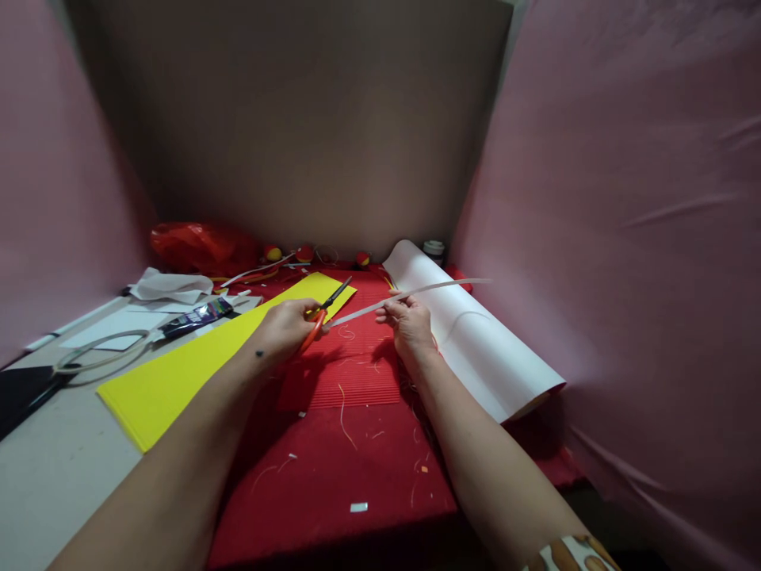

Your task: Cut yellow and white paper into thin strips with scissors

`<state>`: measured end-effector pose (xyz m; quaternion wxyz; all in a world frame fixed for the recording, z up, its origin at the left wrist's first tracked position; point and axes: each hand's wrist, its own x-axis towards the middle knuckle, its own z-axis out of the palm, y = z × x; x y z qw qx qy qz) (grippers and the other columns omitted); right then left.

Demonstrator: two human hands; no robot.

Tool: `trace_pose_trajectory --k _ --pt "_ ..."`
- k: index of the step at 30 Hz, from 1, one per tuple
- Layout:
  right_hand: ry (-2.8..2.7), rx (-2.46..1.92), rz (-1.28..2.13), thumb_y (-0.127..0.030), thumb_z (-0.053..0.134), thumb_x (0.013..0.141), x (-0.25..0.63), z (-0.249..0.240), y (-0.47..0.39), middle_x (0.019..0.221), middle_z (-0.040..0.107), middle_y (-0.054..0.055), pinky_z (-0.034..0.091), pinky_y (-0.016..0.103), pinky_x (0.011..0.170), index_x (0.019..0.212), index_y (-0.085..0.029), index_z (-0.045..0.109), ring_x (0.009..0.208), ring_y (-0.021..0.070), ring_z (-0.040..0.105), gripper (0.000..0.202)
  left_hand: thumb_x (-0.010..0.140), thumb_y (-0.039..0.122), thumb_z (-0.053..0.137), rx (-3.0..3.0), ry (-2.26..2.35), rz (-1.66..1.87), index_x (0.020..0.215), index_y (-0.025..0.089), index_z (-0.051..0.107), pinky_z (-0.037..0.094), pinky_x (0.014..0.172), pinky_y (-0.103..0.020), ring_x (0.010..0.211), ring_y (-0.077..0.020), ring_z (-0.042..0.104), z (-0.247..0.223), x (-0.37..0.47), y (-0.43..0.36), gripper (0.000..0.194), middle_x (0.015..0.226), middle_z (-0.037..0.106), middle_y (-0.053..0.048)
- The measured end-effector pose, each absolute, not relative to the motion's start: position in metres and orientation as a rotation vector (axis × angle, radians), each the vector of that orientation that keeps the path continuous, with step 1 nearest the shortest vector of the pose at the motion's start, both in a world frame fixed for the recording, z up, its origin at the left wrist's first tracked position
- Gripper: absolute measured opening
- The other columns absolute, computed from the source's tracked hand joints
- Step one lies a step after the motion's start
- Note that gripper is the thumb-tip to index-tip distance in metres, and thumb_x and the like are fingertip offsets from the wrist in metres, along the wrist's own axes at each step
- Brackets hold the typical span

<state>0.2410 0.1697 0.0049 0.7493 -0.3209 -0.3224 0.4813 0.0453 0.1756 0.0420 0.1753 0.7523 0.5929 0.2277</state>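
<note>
My left hand point(291, 323) is closed around a pair of scissors point(312, 329) with orange handles. Their dark blades point up and to the right and look nearly together. My right hand point(410, 321) pinches a thin, pale, translucent strip point(443, 284) between thumb and fingers. The strip's left end reaches close to my left hand; whether those fingers touch it I cannot tell. Its right end sticks out over a white paper roll point(469, 341). Beneath both hands lies a red corrugated sheet point(357, 388), scattered with bits of thread.
A yellow sheet point(178, 388) lies slanted at the left, beside a dark packet point(196, 317) and a pale looped cord point(112, 361). Along the back wall are a red plastic bag point(202, 246) and red-and-yellow balls point(304, 253). Scraps dot the red cloth point(309, 492). Pink fabric point(624, 238) hangs at the right.
</note>
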Motion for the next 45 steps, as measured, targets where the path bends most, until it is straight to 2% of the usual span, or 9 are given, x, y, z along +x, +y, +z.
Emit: trace_pose_trajectory --k 10,17,23,28,39,45 --pt "-0.627 -0.718 1.061 -0.007 0.059 0.059 0.243 0.002 0.174 0.048 0.055 -0.006 0.049 0.02 0.038 0.08 -0.013 0.05 0.041 0.0106 0.057 0.023 0.062 0.043 0.057 2.212 1.736 0.599 0.096 0.019 0.063 0.034 0.053 -0.023 0.06 -0.0156 0.054 0.042 0.036 0.184 0.042 0.066 0.063 -0.002" --pt "-0.535 -0.753 1.008 -0.007 0.057 0.062 0.251 0.003 0.179 0.045 0.054 -0.005 0.048 0.019 0.037 0.074 -0.013 0.05 0.038 0.0099 0.056 0.015 0.065 0.041 0.054 2.288 1.928 0.403 0.102 0.02 0.062 0.035 0.059 -0.025 0.076 -0.02 0.057 0.056 0.04 0.174 0.043 0.086 0.066 -0.007" --pt "-0.486 -0.755 1.007 -0.013 0.059 0.066 0.261 0.0 0.183 0.045 0.055 -0.005 0.048 0.018 0.038 0.07 -0.015 0.047 0.04 0.0097 0.057 0.012 0.068 0.04 0.05 2.366 1.947 0.362 0.101 0.021 0.063 0.036 0.063 -0.026 0.084 -0.0228 0.058 0.054 0.033 0.178 0.04 0.09 0.066 -0.009" --pt "-0.42 -0.784 1.002 -0.016 0.058 0.069 0.265 -0.001 0.185 0.043 0.054 -0.005 0.047 0.018 0.036 0.067 -0.016 0.048 0.039 0.0103 0.057 0.01 0.069 0.043 0.049 2.371 1.965 0.421 0.104 0.02 0.062 0.037 0.063 -0.027 0.084 -0.0247 0.058 0.05 0.026 0.182 0.043 0.093 0.065 -0.012" --pt "-0.369 -0.786 0.986 -0.011 0.051 0.069 0.266 0.003 0.184 0.042 0.054 -0.003 0.047 0.019 0.035 0.066 -0.014 0.049 0.037 0.0111 0.056 0.005 0.072 0.043 0.045 2.362 2.055 0.463 0.101 0.021 0.061 0.035 0.06 -0.03 0.081 -0.0281 0.058 0.048 0.02 0.186 0.04 0.092 0.064 -0.014" --pt "-0.357 -0.79 0.973 -0.009 0.047 0.073 0.268 0.003 0.183 0.042 0.054 -0.004 0.047 0.018 0.035 0.071 -0.014 0.049 0.037 0.011 0.057 0.006 0.069 0.044 0.048 2.309 2.119 0.442 0.1 0.021 0.061 0.036 0.06 -0.028 0.083 -0.0252 0.058 0.056 0.014 0.184 0.041 0.092 0.066 -0.01"
